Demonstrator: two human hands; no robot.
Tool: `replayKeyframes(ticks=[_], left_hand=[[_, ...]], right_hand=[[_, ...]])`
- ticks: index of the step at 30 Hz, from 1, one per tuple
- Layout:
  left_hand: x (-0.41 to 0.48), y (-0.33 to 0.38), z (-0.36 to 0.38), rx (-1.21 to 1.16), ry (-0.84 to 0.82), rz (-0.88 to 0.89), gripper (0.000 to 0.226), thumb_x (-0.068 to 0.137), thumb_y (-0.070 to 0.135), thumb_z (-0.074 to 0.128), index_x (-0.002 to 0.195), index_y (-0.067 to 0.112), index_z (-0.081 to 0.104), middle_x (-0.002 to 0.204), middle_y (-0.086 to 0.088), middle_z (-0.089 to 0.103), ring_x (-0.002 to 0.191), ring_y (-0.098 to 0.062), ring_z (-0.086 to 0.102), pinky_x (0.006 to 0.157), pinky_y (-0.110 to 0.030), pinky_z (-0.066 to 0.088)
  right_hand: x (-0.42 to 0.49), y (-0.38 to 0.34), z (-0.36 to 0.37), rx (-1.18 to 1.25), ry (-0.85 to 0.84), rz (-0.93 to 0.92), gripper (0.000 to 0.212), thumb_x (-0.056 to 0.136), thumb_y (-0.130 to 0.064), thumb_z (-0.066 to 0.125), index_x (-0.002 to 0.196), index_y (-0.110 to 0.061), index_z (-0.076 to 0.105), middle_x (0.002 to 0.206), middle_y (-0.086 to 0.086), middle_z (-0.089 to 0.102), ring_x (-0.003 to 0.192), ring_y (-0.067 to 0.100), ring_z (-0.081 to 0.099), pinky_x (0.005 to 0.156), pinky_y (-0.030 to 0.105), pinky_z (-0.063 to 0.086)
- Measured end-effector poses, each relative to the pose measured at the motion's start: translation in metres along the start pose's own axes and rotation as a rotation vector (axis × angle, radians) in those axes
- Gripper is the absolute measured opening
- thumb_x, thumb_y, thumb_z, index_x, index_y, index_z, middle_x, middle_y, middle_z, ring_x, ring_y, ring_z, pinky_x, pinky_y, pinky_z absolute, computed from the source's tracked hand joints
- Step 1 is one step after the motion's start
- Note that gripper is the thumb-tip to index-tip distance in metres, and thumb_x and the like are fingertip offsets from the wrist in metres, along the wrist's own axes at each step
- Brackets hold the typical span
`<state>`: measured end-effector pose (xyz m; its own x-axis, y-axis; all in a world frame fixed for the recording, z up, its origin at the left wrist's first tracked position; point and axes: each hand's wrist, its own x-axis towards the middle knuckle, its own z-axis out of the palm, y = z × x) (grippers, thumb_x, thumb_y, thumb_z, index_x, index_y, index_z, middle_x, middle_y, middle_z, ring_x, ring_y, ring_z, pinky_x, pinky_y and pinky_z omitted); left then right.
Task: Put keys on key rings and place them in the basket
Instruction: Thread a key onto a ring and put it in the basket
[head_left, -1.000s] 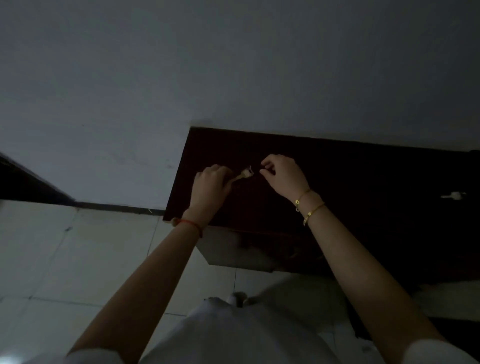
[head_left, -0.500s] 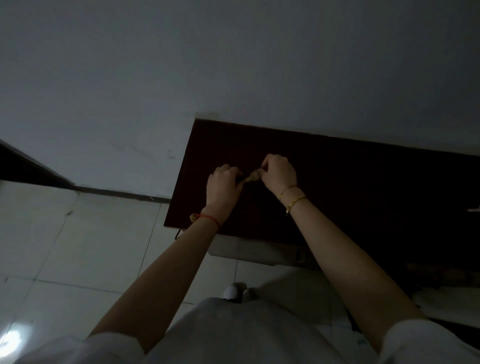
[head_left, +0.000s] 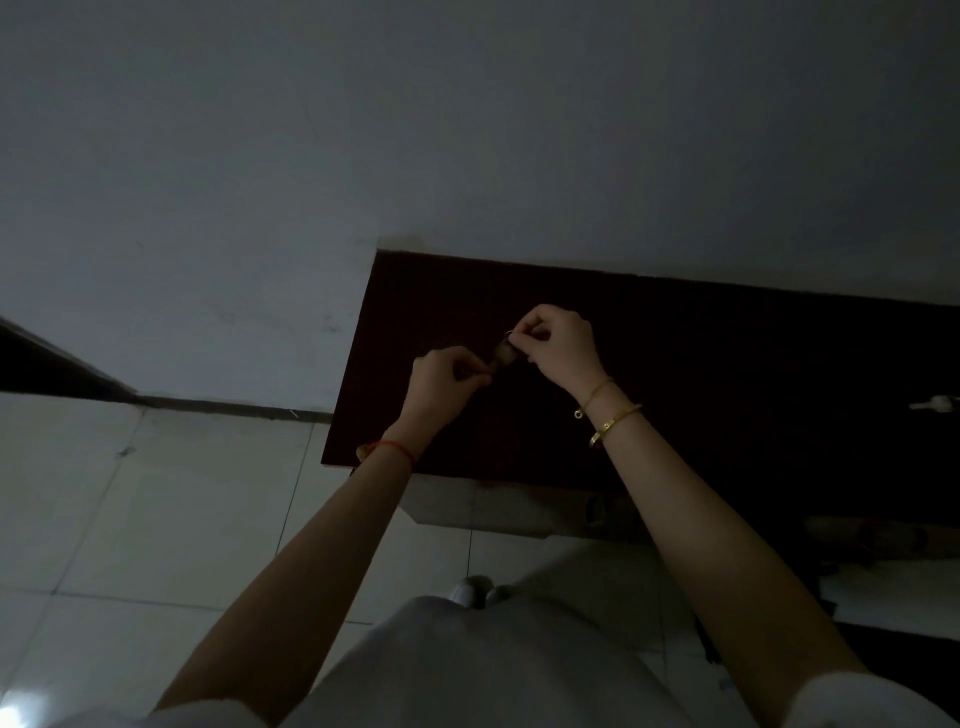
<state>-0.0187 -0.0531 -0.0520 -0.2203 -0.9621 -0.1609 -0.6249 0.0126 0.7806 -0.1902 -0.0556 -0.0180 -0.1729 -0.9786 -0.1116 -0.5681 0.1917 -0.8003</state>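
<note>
The scene is dim. Above a dark wooden table (head_left: 727, 374), my left hand (head_left: 447, 379) pinches one end of a small brass-coloured key (head_left: 503, 356). My right hand (head_left: 558, 345) pinches the key's other end, and a thin key ring (head_left: 510, 333) shows at its fingertips. Whether the key sits on the ring is too dark to tell. Both hands meet over the table's left half. No basket is in view.
A small pale object (head_left: 937, 402) lies on the table at the far right edge. The wall (head_left: 467, 130) stands right behind the table. Pale floor tiles (head_left: 130, 519) spread to the left, with my shoe tips (head_left: 475, 590) below the table's front edge.
My right hand has lifted slightly up and right while my left hand dropped lower, so the key now slants between them. A ring now shows at the right fingertips.
</note>
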Motion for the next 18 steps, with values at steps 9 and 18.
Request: replayKeyframes(ticks=[9, 18], left_hand=[[-0.04, 0.029, -0.01, -0.339, -0.167, -0.029, 0.018, 0.08, 0.019, 0.074, 0.097, 0.015, 0.072, 0.085, 0.001, 0.072, 0.073, -0.003, 0.068, 0.07, -0.018, 0.055], [-0.074, 0.07, 0.011, -0.423, -0.299, 0.024, 0.022, 0.082, 0.013, 0.071, 0.102, 0.003, 0.07, 0.078, 0.0, 0.067, 0.068, -0.008, 0.061, 0.067, -0.018, 0.049]], right_hand=[[-0.049, 0.004, -0.028, 0.218, 0.069, -0.013, 0.013, 0.082, -0.023, 0.069, 0.089, -0.012, 0.069, 0.084, 0.005, 0.071, 0.065, 0.008, 0.065, 0.05, 0.01, 0.048], [-0.107, 0.014, -0.061, 0.26, 0.269, 0.015, 0.013, 0.083, -0.023, 0.068, 0.089, -0.012, 0.069, 0.079, 0.004, 0.07, 0.062, 0.006, 0.063, 0.052, 0.011, 0.047]])
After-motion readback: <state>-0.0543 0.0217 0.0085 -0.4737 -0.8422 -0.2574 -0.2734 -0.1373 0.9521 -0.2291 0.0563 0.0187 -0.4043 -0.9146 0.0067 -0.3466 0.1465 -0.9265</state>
